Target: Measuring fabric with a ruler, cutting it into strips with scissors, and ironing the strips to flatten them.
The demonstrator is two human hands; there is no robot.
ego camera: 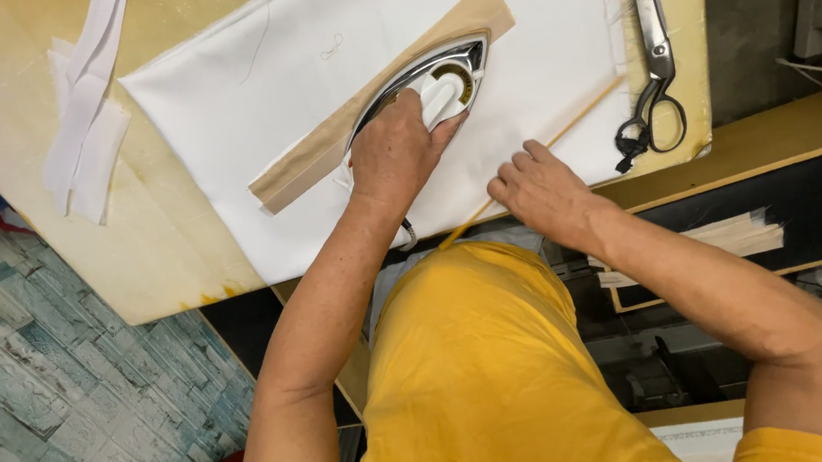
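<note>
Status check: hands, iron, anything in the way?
Left hand grips iron on tan strip. Right hand flat on white fabric. Scissors lie aside.

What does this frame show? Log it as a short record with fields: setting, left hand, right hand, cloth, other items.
setting: padded yellow pressing board above a tiled floor, seen from the head camera
left hand: left hand grips the handle of an iron
right hand: right hand rests with its fingers bent on the near edge of the white cloth
cloth: white cloth lies flat; a tan strip lies diagonally on it, under the iron
other items: scissors at the board's far right; white strips on the left
</note>
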